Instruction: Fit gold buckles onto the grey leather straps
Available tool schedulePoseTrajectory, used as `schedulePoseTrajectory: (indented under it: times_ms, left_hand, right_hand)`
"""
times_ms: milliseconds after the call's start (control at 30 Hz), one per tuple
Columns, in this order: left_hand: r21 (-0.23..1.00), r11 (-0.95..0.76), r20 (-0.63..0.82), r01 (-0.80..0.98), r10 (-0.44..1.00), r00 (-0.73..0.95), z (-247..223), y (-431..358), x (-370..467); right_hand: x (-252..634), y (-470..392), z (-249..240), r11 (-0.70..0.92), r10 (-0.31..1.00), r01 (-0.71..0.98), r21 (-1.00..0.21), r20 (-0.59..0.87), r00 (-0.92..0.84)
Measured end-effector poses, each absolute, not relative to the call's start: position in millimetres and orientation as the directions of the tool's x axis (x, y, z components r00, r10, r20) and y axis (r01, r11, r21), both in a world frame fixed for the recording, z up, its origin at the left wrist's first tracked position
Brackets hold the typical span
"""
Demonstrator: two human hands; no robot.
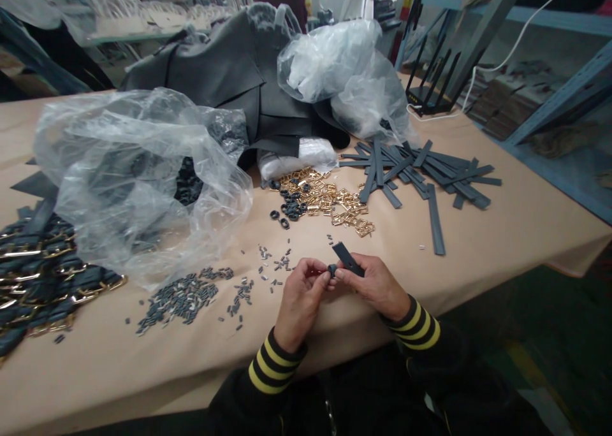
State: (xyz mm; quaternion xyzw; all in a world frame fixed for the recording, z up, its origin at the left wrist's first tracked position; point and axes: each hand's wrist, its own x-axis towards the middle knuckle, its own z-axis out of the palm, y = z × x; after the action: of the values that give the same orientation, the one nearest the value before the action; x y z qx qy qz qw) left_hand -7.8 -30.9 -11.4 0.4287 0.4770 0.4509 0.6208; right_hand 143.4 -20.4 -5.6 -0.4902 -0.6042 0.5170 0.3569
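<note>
My left hand [306, 290] pinches a small dark loop [331, 269] between thumb and fingertips, close to the table's front edge. Beside it, my right hand [375, 284] is closed on a dark grey strap [348, 259] that slants up to the left; its fingertips meet the loop. Whether the strap passes through the loop is hidden by my fingers. Ahead lie dark loops [292, 205] and gold metal buckles [329, 197] in a heap. To the left spreads a pile of tiny dark grey pieces [179, 300].
More grey straps [421, 168] are heaped at the right, near a black router [430, 98]. A clear plastic bag [143, 168] lies left; assembled straps with gold buckles [48, 283] sit at the far left. Dark sheets [215, 60] and another plastic bag [335, 66] stand behind.
</note>
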Motion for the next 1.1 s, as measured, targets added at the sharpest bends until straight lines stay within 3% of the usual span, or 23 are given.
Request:
schedulePoseTrajectory:
  times_ms: [100,233,433,533,700,833,967,1100]
  left_hand:
    - [0.936,0.290,-0.261,-0.200,0.952,0.161,-13,-29,-9]
    - [0.921,0.364,-0.324,-0.135,0.912,0.253,-12,-29,-13]
    - [0.937,0.322,-0.292,-0.134,0.935,0.201,-14,-28,-11]
    - [0.939,0.316,-0.284,-0.134,0.935,0.212,-18,-27,-14]
    - [0.936,0.327,-0.290,-0.130,0.926,0.241,-21,-26,-22]
    - [0.944,0.312,-0.278,-0.109,0.928,0.249,-18,-27,-22]
    - [0.959,0.283,-0.278,0.007,0.936,0.215,-17,-32,-15]
    - [0.974,0.132,-0.156,0.183,0.981,0.120,-22,-39,-7]
  right_hand:
    - [144,-21,-2,-0.026,0.960,0.231,-0.973,-0.089,-0.267]
    - [145,-21,0,0.032,0.937,0.280,-0.959,-0.069,-0.342]
    - [140,-25,2,0.074,0.892,0.278,-0.958,-0.061,-0.448]
    - [141,-25,5,0.027,0.907,0.261,-0.965,-0.086,-0.413]
    - [148,-27,7,0.069,0.879,0.450,-0.890,-0.159,-0.450]
    - [153,-26,10,0.183,0.862,0.547,-0.817,-0.134,-0.488]
    - [159,-20,15,0.276,0.792,0.532,-0.800,-0.124,-0.598]
    - [157,-19,12,0.263,0.785,0.502,-0.824,-0.119,-0.608]
